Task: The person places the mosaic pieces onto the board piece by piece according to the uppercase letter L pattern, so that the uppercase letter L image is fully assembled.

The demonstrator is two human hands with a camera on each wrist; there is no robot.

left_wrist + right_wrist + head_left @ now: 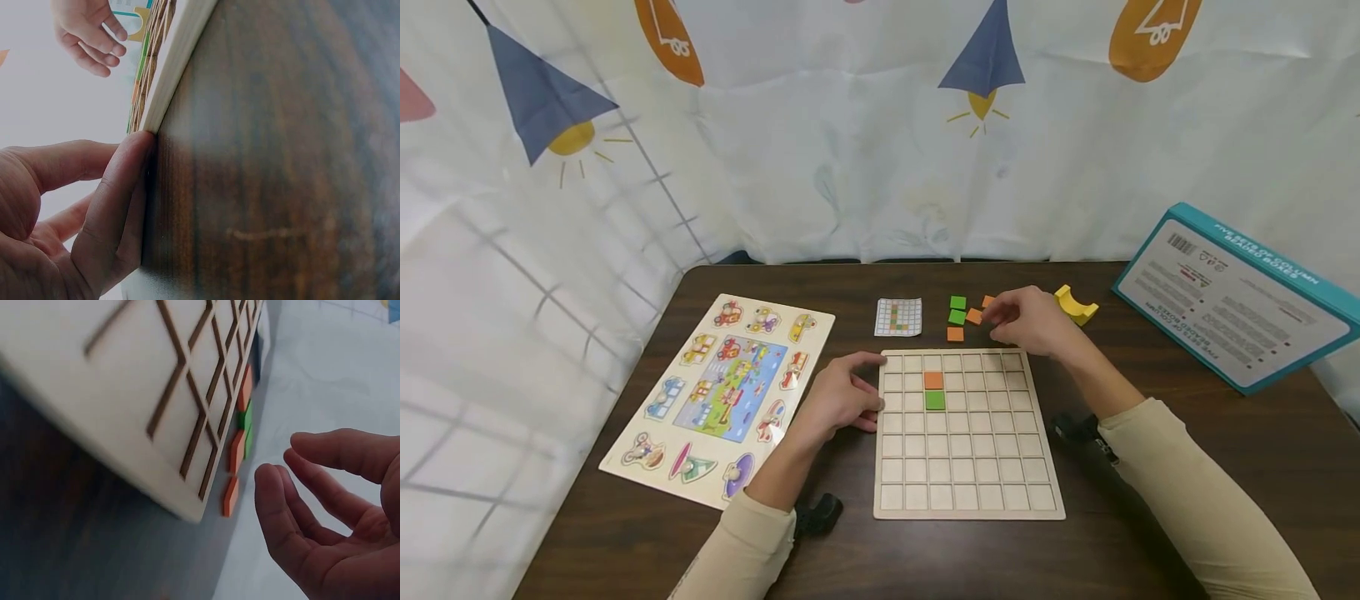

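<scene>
A square wooden grid board lies on the table, with one orange tile and, just below it, one green tile in its cells. My left hand touches the board's left edge; its fingertips press that edge in the left wrist view. Beyond the board's far edge, my right hand hovers by a loose orange tile. Between its thumb and fingers is a gap, and nothing is held in the right wrist view. Several other loose orange and green tiles lie beside it.
A small printed pattern card lies behind the board. On the left is a vehicle peg puzzle. A yellow curved block sits past the right hand, and a teal-and-white box leans at the right. A curtain hangs behind.
</scene>
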